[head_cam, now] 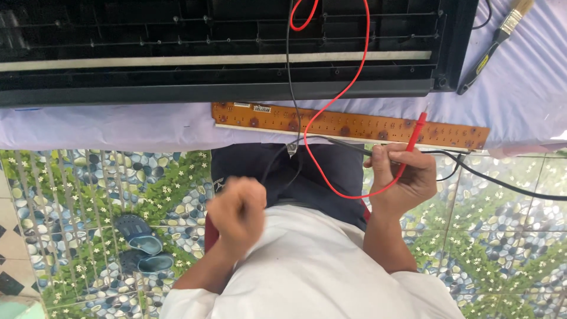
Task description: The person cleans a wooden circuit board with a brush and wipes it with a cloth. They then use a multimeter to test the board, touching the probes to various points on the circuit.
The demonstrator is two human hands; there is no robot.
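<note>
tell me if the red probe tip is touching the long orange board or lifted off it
Cannot tell for sure: the red probe in the right hand points at the orange circuit board, its tip right at the board's edge, contact unclear.

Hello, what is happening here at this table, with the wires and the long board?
A person in a white shirt sits at a table covered with a pale cloth. The right hand holds a red test probe and a black one together, tips near a long brown circuit board at the table edge. The left hand is a closed, blurred fist, seemingly holding nothing. Behind the board lies a large black panel; a paintbrush lies on the right.
</note>
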